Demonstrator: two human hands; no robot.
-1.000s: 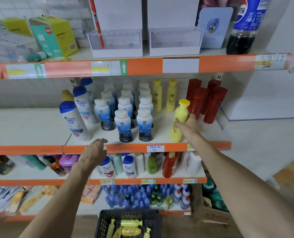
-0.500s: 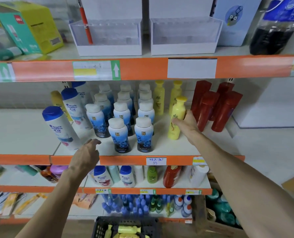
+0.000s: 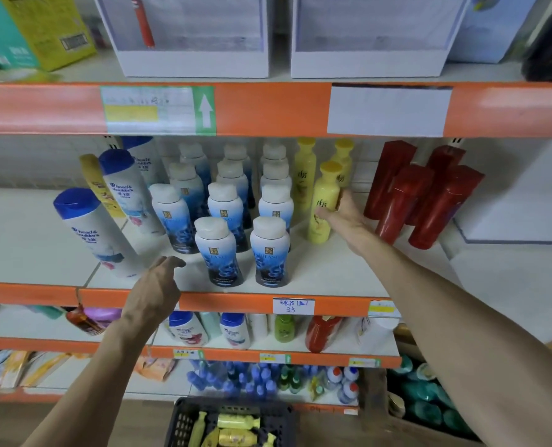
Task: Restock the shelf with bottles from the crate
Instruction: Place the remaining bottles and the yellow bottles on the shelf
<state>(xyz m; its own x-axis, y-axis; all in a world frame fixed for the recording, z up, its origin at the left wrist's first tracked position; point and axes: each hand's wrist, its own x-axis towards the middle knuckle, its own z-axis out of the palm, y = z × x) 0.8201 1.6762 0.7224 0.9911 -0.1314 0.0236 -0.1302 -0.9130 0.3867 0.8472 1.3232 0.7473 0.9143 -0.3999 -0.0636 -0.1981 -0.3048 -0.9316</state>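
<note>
At the bottom edge I see the dark crate (image 3: 179,424), with several yellow bottles (image 3: 237,421) lying flat inside it. Up on the shelf (image 3: 332,269), my right grip (image 3: 340,214) is wrapped round a yellow bottle (image 3: 324,195) that stands on the board just ahead of the two back yellow bottles (image 3: 304,175). Blue-and-white bottles (image 3: 269,253) crowd its left and red bottles (image 3: 429,208) lean close on its right. My left grip (image 3: 158,282) hovers at the shelf's front lip, fingers loosely curled, holding nothing.
</note>
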